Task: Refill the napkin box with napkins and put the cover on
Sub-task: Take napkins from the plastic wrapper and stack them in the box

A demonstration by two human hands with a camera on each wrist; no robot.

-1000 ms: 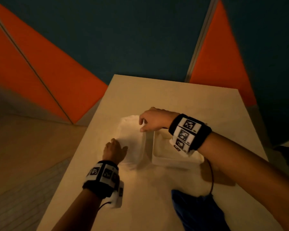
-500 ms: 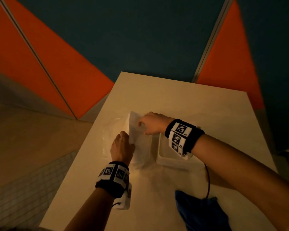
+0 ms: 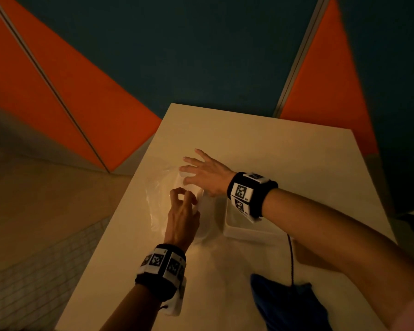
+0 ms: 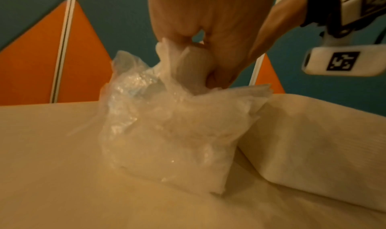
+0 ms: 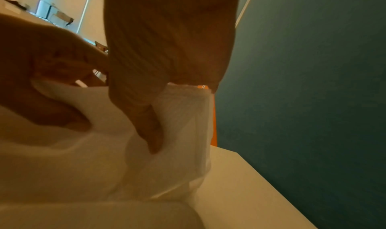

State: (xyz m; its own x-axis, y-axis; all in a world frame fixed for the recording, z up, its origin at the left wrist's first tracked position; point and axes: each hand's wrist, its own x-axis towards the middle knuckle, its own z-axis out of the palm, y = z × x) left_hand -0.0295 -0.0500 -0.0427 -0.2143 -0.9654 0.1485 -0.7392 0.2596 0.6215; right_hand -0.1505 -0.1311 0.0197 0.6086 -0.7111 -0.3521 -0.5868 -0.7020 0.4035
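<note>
On the pale cream surface [image 3: 285,163] a stack of white paper napkins in a crinkled clear plastic wrapper [image 3: 177,199] stands just left of the open white rectangular napkin box [image 3: 249,231], which looks empty as far as its visible corner shows. No cover can be made out in any view.

The left hand [image 3: 182,211] is curled, its fingertips pinching a bunched fold of the wrapper at the top of the pack; the left wrist view shows the film [image 4: 146,100] gathered up into that pinch. The right hand [image 3: 206,173] has its fingers spread and straight over the far end of the pack. In the right wrist view its thumb [image 5: 146,117] presses against the side of the napkins [image 5: 183,125], steadying them rather than gripping, though that view is blurred and I cannot be sure how firmly.

The step in hand seems to be freeing the napkins from their wrapper, so the refill itself has not begun.

The risks from here are plain. The film is slack and slippery, so a hard pull could drag the whole pack across the surface or tip it against the box. If the wrapper gives suddenly, loose napkins may fan out or slide off the near left edge. A dark blue cloth [image 3: 287,306] lies near the front, well apart.
</note>
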